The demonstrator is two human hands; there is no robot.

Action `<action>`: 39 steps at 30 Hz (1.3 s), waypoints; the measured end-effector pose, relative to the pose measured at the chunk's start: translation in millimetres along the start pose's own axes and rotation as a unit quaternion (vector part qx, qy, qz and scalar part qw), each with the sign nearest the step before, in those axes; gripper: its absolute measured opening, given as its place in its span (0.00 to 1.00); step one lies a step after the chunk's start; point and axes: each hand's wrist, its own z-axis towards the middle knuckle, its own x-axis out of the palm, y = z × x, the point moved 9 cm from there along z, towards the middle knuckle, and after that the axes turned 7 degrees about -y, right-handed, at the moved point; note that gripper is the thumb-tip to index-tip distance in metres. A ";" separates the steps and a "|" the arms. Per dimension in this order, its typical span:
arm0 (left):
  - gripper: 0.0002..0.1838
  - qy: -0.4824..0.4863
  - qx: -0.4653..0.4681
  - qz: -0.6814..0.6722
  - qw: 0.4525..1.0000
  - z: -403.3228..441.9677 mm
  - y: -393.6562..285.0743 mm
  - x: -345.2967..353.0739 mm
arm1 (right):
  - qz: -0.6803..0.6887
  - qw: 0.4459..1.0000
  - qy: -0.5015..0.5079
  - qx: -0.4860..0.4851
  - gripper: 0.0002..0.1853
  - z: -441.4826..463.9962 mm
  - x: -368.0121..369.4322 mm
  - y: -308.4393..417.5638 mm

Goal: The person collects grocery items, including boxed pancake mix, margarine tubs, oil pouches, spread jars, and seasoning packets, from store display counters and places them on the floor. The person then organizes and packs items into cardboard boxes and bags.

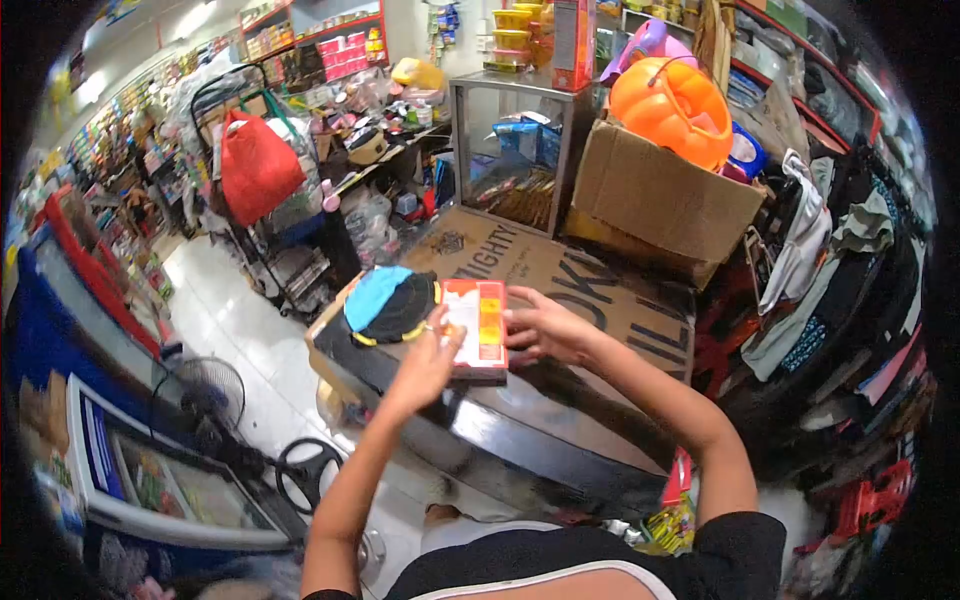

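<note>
A red and white box point(462, 300) with an orange panel is between my two hands, above the near end of a cardboard-covered counter. My left hand point(428, 368) grips its left side, with fingers across the front face. From the other side, my right hand point(545, 328) has bent fingers at the box's right edge; their tips are partly hidden. Touching the box's left side, or just behind it, lies a blue and black cloth cap point(385, 305) with yellow edging.
Flattened cardboard point(620, 310) covers the counter. At its far end stand a glass display case point(510, 150) and a carton point(660, 195) holding an orange pumpkin bucket point(672, 112). A fan point(200, 395) and a freezer point(170, 470) stand left, hanging clothes point(850, 260) right.
</note>
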 end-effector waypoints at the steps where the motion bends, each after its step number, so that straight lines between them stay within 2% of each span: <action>1: 0.31 0.005 0.017 -0.046 0.999 11.2 7.9 7.0 | 0.022 1.000 -0.009 0.010 0.41 -8.4 5.9 3.9; 2: 0.30 0.002 0.000 -0.162 0.987 13.6 -14.8 -1.0 | 0.038 0.999 -0.038 0.000 0.39 -10.3 6.1 5.4; 5: 0.30 0.022 -0.026 -0.366 0.930 45.9 -22.2 -2.0 | 0.118 0.990 -0.080 0.011 0.38 -2.0 6.0 2.8; 6: 0.31 0.049 0.000 -0.397 0.917 55.1 -36.0 -5.5 | 0.136 0.986 -0.092 0.006 0.39 -1.6 13.6 8.3; 7: 0.32 0.048 0.083 -0.271 0.958 61.4 -57.3 -19.8 | 0.175 0.978 -0.112 0.011 0.41 -2.4 20.8 14.7; 9: 0.34 -0.007 0.200 -0.182 0.963 83.5 -67.2 -39.1 | 0.170 0.972 -0.156 -0.047 0.42 3.5 26.5 36.9; 11: 0.35 0.015 0.153 -0.295 0.943 108.5 -43.4 -48.1 | 0.128 0.967 -0.200 -0.096 0.41 8.7 26.2 66.9; 12: 0.37 0.067 0.019 -0.447 0.892 112.1 -42.1 -55.3 | 0.107 0.962 -0.219 -0.119 0.41 10.0 25.5 85.4; 13: 0.39 0.024 0.023 -0.473 0.881 127.0 -26.8 -65.6 | 0.067 0.967 -0.203 -0.136 0.40 11.7 30.3 107.2; 15: 0.40 0.089 -0.154 -0.639 0.749 140.3 -1.8 -69.1 | -0.076 0.972 -0.166 -0.148 0.37 21.3 34.6 153.6; 16: 0.40 0.110 -0.169 -0.660 0.724 146.7 6.9 -68.6 | -0.204 0.922 -0.217 -0.249 0.35 19.7 23.2 198.2; 17: 0.40 0.129 -0.186 -0.680 0.697 151.2 17.7 -66.2 | -0.327 0.844 -0.258 -0.338 0.32 16.8 14.4 243.9; 18: 0.40 0.144 -0.203 -0.698 0.671 153.9 24.5 -64.2 | -0.402 0.706 -0.365 -0.455 0.29 2.8 -7.8 294.2; 19: 0.41 0.128 -0.215 -0.708 0.660 154.5 28.2 -64.0 | -0.514 0.557 -0.483 -0.439 0.32 -15.4 -12.7 349.8; 20: 0.42 0.139 -0.238 -0.720 0.637 155.7 39.2 -59.8 | -0.552 0.338 -0.614 -0.453 0.29 -36.8 -13.1 390.7; 21: 0.42 0.148 -0.261 -0.731 0.613 156.7 48.9 -54.9 | -0.569 0.190 -0.630 -0.494 0.30 -41.8 -22.7 427.8; 23: 0.41 0.140 -0.262 -0.730 0.616 158.6 54.9 -55.7 | -0.451 0.464 -0.676 -0.351 0.55 -30.1 -63.3 477.3; 25: 0.41 0.134 -0.259 -0.718 0.632 158.4 60.5 -56.9 | -0.532 0.327 -0.659 -0.419 0.45 -2.6 -95.1 503.0; 26: 0.40 0.131 -0.253 -0.710 0.644 159.5 62.0 -57.1 | -0.544 0.425 -0.606 -0.395 0.38 12.1 -97.8 506.7; 27: 0.40 0.128 -0.247 -0.701 0.656 159.6 63.3 -57.1 | -0.540 0.326 -0.631 -0.452 0.32 5.6 -93.8 507.9; 29: 0.35 0.121 -0.258 -0.697 0.659 157.4 68.0 -57.8 | -0.465 0.480 -0.640 -0.380 0.34 -4.4 -100.5 504.4; 30: 0.34 0.119 -0.258 -0.690 0.666 155.9 69.9 -59.1 | -0.418 0.419 -0.716 -0.371 0.36 -31.4 -83.5 491.7; 31: 0.33 0.118 -0.258 -0.684 0.672 154.6 70.7 -59.8 | -0.280 0.559 -0.543 -0.561 0.36 -30.0 -93.5 486.8; 33: 0.29 0.138 -0.246 -0.695 0.662 154.9 70.1 -55.2 | -0.331 0.434 -0.652 -0.526 0.28 -76.8 -74.6 469.5; 34: 0.29 0.147 -0.249 -0.699 0.654 154.8 68.8 -52.1 | -0.342 0.605 -0.533 -0.483 0.18 -70.2 -90.8 482.3; 35: 0.29 0.155 -0.251 -0.703 0.647 154.7 67.7 -48.1 | -0.318 0.615 -0.565 -0.449 0.09 -89.5 -80.2 469.3; 36: 0.26 0.162 -0.251 -0.719 0.627 153.8 66.8 -44.6 | -0.278 0.646 -0.557 -0.441 0.08 -105.0 -71.6 458.3; 39: 0.33 0.196 -0.313 -0.711 0.598 147.6 72.1 -31.8 | -0.169 0.715 -0.568 -0.372 0.08 -157.3 -102.9 433.9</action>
